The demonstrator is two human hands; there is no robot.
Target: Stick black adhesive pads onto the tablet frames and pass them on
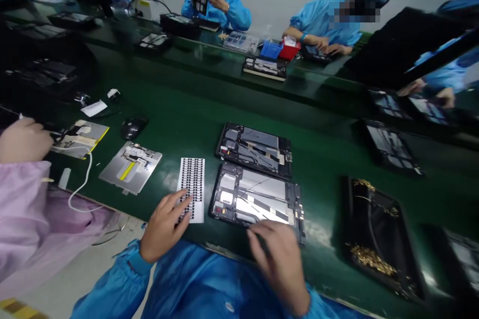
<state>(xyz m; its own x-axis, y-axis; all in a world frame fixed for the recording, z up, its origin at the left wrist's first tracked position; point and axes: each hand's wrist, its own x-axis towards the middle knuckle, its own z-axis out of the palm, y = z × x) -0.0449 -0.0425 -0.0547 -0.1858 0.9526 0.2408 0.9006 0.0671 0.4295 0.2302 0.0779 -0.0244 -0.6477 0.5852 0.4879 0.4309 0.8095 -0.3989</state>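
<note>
Two hands: both bare, at the near edge of a green assembly bench, in blue smock sleeves.
Left hand: curved, fingers lying on a sheet of small black pads; cannot tell whether they pinch a pad.
Right hand: fingers curled down at the lower edge of an open tablet housing; grip cannot be told, fingertips partly hidden.
Sheet position: white backing, on the bench, just beside the housing and between the hands.
Housing contents: silver panels, thin cables.
Beside left: silver plate with yellow strip, white cable, computer mouse.
Neighbour: another person's hand at far left, pink sleeve, working on a yellow-edged plate.
Beyond housing: second open tablet housing, upright-lying, close behind the first.
Right: black tray with gold-coloured small parts.
Far: co-workers in blue smocks across a second bench, with blue bin and red bin.
</note>
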